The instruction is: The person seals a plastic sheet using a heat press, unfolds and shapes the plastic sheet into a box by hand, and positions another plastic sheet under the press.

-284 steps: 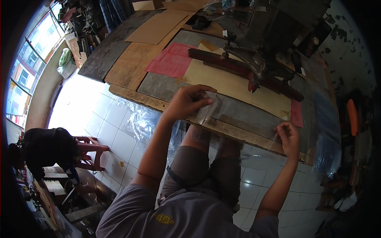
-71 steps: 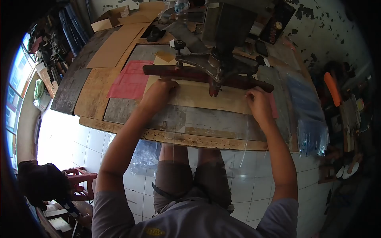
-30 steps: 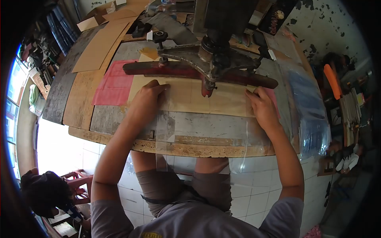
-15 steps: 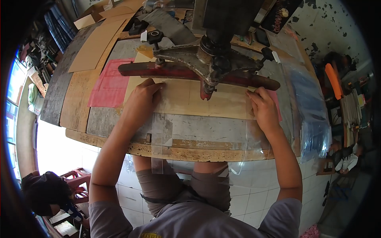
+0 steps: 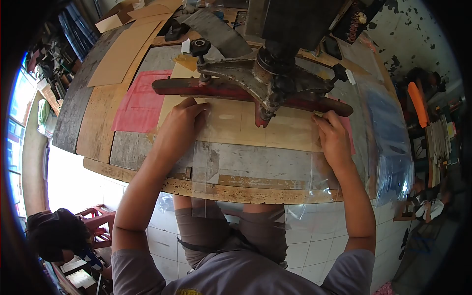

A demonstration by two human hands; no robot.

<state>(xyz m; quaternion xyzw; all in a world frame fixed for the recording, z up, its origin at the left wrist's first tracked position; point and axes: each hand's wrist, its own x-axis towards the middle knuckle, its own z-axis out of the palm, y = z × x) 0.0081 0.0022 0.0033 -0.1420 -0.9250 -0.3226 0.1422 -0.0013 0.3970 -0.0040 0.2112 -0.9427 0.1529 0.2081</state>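
Observation:
My left hand (image 5: 181, 127) pinches the left side of a clear plastic sheet (image 5: 199, 172), with thumb and fingertips together just below the press bar. The sheet's right side is pinched in my right hand (image 5: 335, 136), near the bar's right end. Its lower part hangs over the table's front edge. Beneath lies a tan sheet (image 5: 246, 129) on the grey metal plate (image 5: 246, 160). Above both hands runs the long red bar (image 5: 216, 90) of a machine press, carried by a dark metal bracket (image 5: 236, 70). A pink sheet (image 5: 137, 105) sticks out left of the tan one.
A stack of clear, bluish plastic sheets (image 5: 393, 142) lies at the table's right end. Brown cardboard (image 5: 120, 56) covers the back left. The press column (image 5: 295, 24) stands at the back centre. Another person (image 5: 58, 233) is low on the left, beside a red stool (image 5: 101, 221).
The whole view has shifted slightly, so the press and table appear a little farther right. Both hands keep their pinch on the plastic sheet, almost unmoved against the press bar.

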